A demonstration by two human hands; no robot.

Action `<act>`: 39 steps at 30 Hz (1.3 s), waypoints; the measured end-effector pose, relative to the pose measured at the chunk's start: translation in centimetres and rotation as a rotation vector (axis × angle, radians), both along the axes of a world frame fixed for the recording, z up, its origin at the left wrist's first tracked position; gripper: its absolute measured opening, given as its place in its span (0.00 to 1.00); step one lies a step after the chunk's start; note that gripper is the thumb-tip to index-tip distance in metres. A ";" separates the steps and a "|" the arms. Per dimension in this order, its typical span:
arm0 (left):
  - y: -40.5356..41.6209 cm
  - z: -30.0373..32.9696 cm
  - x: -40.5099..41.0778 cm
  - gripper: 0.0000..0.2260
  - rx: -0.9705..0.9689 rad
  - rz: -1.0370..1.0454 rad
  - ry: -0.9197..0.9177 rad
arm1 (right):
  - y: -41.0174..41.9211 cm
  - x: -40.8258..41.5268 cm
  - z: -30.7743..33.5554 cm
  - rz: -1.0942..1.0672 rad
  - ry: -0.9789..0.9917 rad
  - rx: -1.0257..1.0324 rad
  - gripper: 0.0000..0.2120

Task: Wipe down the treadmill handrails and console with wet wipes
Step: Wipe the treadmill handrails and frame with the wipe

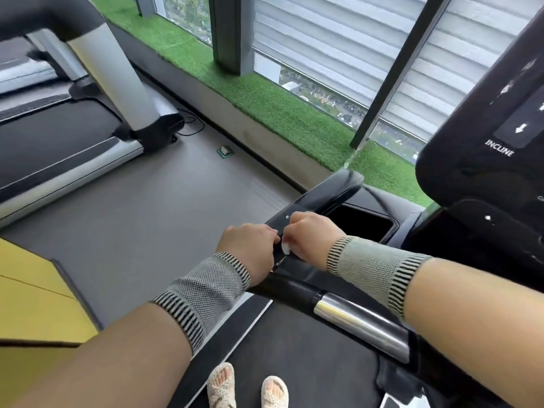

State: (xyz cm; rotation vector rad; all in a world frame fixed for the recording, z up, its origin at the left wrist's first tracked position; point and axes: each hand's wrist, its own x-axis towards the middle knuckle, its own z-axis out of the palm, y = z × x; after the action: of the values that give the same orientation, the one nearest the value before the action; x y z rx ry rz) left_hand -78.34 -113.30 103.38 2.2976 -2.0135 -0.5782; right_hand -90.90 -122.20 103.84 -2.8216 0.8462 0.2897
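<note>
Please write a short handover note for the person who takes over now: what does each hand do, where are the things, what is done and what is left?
Left hand: fingers curled over the black handrail, beside the right hand.
Right hand: grips a white wet wipe and holds it against the same handrail.
The console, with its INCLINE buttons, is up on the right; no hand touches it.
Done: cannot tell how much of this handrail is already wiped.
Left: probably the rest of this handrail, the chrome grip bar, and the console. The other handrail is out of view.
</note>
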 end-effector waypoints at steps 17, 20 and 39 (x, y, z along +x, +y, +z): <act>-0.8 0.5 0.3 0.19 0.003 -0.039 -0.004 | 0.6 -7.9 3.1 -0.219 -0.010 0.025 0.06; -0.8 0.0 0.7 0.19 -0.009 -0.059 0.007 | 0.4 -4.3 1.6 -0.272 -0.073 0.061 0.06; -0.2 -1.5 4.6 0.20 0.087 0.134 0.119 | -4.7 2.3 2.3 -0.504 -0.227 -0.004 0.13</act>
State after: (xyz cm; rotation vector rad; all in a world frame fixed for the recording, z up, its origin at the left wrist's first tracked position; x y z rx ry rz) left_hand -73.74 -113.50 101.84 2.3615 -1.8005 -0.7868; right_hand -88.55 -126.90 106.15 -2.4642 1.4433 -0.1026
